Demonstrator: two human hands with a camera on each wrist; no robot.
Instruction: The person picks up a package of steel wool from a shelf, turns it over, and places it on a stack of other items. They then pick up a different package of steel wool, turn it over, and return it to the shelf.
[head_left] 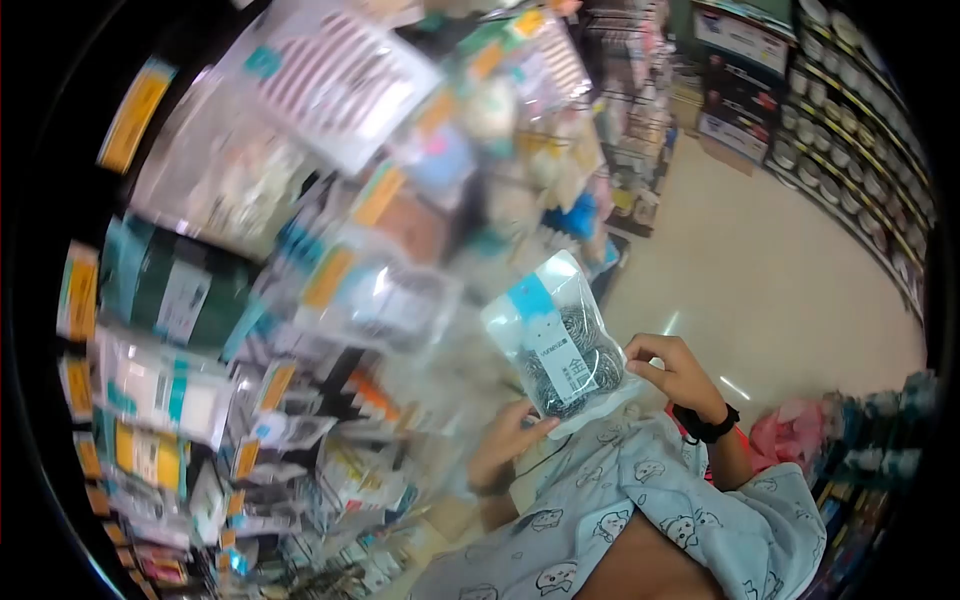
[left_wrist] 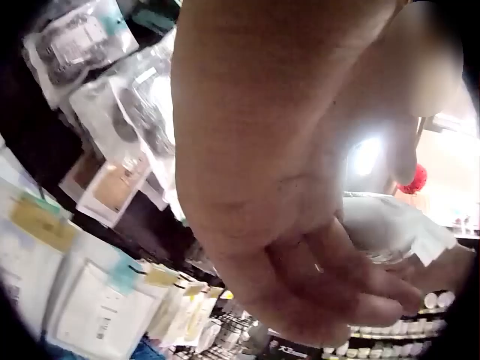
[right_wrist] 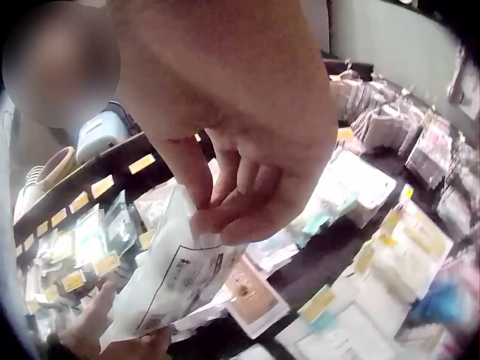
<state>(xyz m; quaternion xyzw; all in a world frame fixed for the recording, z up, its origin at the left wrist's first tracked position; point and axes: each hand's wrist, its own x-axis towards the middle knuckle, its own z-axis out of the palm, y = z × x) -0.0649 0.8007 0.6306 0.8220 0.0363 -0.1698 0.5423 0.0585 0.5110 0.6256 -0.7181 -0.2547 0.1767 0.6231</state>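
A clear plastic pouch of steel wire scrubbers (head_left: 568,352), with a blue band and a white label, is held in front of the body. My left hand (head_left: 503,445) grips its lower left corner, thumb on the front. At the right edge, my right hand (head_left: 678,375) pinches the plastic between thumb and fingers. The right wrist view has the printed back of the pouch (right_wrist: 176,281) below the pinching right hand (right_wrist: 244,176). In the left wrist view, the curled left hand (left_wrist: 300,232) covers part of the pouch (left_wrist: 379,221).
Hanging packaged goods (head_left: 350,90) crowd the left, with orange price tags (head_left: 137,115) along the shelf edges. A pale floor aisle (head_left: 720,240) runs ahead on the right. Shelves of white round items (head_left: 840,130) line the far right, and a pink bundle (head_left: 790,435) lies near the right elbow.
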